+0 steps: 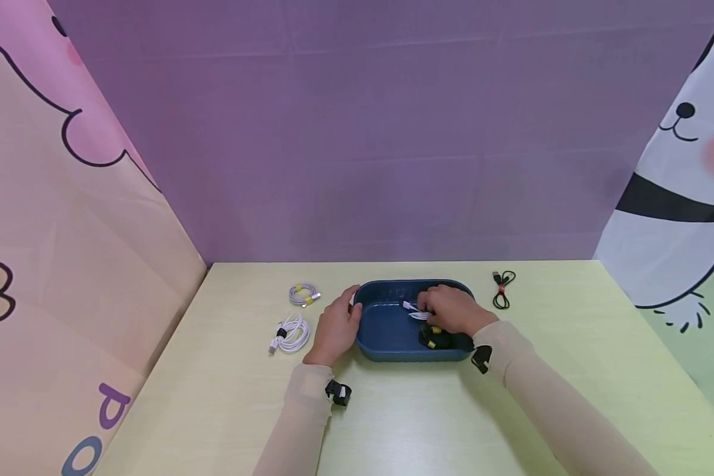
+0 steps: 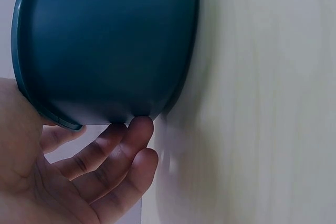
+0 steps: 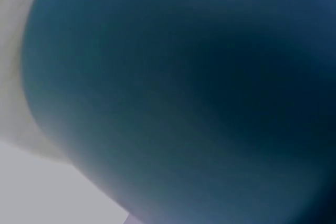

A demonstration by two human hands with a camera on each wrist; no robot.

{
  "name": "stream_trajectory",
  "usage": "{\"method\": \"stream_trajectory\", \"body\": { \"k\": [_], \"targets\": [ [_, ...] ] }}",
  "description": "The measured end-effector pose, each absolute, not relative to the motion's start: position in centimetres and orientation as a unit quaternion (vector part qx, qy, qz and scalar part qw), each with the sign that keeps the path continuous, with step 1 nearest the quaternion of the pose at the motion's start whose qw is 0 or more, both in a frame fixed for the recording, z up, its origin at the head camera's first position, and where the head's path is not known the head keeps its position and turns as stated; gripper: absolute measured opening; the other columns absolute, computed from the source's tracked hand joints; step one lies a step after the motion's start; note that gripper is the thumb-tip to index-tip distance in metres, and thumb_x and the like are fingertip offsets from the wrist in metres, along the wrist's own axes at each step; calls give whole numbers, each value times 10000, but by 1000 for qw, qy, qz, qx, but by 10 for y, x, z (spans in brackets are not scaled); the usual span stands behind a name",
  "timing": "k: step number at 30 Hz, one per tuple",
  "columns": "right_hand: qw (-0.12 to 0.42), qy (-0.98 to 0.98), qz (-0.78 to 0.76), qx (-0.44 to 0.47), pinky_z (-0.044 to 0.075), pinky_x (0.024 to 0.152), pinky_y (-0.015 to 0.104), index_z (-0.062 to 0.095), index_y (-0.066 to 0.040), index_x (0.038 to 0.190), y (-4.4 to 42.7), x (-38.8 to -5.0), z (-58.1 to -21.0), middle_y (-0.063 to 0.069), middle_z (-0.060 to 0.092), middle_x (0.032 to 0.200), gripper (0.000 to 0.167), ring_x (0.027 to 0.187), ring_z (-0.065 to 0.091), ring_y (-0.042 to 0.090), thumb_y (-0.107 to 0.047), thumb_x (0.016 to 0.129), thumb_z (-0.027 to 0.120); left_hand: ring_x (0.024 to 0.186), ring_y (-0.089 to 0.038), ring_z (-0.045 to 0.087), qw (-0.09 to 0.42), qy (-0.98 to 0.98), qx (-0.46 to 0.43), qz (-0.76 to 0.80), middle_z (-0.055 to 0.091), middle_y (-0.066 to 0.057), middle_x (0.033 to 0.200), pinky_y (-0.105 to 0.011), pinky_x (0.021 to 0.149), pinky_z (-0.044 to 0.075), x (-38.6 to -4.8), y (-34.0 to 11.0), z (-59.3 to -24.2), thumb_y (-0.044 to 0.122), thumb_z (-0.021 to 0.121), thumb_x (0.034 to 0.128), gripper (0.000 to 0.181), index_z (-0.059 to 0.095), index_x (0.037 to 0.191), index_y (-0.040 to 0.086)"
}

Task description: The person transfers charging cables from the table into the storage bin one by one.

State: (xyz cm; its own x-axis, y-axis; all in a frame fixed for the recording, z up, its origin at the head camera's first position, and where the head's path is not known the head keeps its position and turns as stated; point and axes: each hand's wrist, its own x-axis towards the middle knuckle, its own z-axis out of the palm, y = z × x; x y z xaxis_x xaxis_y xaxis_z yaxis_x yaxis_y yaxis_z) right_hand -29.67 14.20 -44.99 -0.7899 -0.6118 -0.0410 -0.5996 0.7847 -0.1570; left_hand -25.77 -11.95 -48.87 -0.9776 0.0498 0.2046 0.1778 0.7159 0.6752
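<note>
Blue basin upright, white cable inside

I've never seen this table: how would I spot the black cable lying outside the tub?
On the pale table, find the blue tub. Right of it, near the table's far edge, lies a small bundled black cable. Its red tie sets it apart: the dark bundle inside the tub shows yellow bands.

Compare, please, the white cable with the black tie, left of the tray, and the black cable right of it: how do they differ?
The white cable lies in a round coil; the black cable forms a narrow figure-eight. The white cable has a black tie, the black cable a red tie. Both lie on the table, outside the tray.
</note>
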Motion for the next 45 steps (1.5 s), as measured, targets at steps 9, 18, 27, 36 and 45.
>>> {"method": "stream_trajectory", "body": {
  "k": [9,18,27,36,45],
  "targets": [
    [16,943,-130,-306,543,871,427,697,-90,1161,152,-290,-436,25,664,1015,228,920,603,188,-141,941,732,697,-150,550,81,-921,-58,-376,654,-58,896,-298,620,446,-258,-120,-489,224,530,1066,437,512,1494,140],
    [-22,938,-221,-266,541,834,433,698,-48,1155,174,-288,-420,24,681,970,212,862,620,165,-160,975,689,697,-152,554,78,-922,-55,-376,658,-58,897,-299,619,448,-258,-120,-489,219,531,1066,439,507,1498,142],
    [-60,936,-297,-180,488,733,354,691,-55,1136,210,-286,-419,91,693,997,182,867,600,223,-167,1002,642,685,-150,553,83,-919,-60,-380,663,-62,883,-297,609,450,-257,-120,-490,201,540,1061,436,516,1490,131],
    [-108,932,-333,-98,488,795,387,676,-44,1095,240,-283,-434,150,715,1007,152,917,635,294,-150,1004,618,703,-156,563,77,-919,-53,-382,668,-62,909,-295,621,461,-258,-120,-490,220,530,1067,437,508,1498,145],
    [-113,932,-343,-3,439,693,320,660,-37,1057,252,-282,-447,193,699,1013,180,889,640,307,-184,1000,574,705,-153,562,78,-919,-52,-382,667,-60,905,-299,626,458,-257,-119,-488,213,534,1065,434,513,1493,143]
  ]
}}
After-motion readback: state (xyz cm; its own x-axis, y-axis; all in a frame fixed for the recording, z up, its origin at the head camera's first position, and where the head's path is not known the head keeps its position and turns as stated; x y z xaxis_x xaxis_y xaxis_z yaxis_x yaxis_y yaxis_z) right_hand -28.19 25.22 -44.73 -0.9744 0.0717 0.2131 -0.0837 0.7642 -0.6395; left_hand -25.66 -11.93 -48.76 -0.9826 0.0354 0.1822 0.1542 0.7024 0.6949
